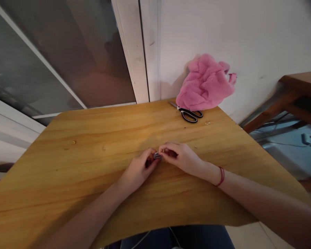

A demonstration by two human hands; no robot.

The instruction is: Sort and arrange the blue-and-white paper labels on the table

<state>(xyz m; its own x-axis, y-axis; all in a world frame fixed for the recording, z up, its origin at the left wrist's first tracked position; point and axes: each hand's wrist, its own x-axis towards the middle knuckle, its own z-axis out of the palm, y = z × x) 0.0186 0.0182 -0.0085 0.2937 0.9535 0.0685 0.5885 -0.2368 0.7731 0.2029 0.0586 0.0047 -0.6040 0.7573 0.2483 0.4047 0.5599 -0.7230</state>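
Observation:
Over the middle of the wooden table [98, 180], my two hands meet around a small dark object with pale stripes [157, 156]. It is too small for me to tell its kind. My left hand [140, 166] pinches it from the left between thumb and fingers. From the right, the fingertips of my right hand [180, 156] are closed at its upper edge, with the fingers curled. Part of the object is hidden by the fingertips. A red cord bracelet circles my right wrist.
Scissors with black handles [189, 116] lie at the table's back right, against a bunched pink plush cloth [207, 84] near the wall. A tiny yellowish piece [73, 142] lies at left, and a small clear scrap [207, 123] below the scissors. Another wooden table [303, 81] stands at right.

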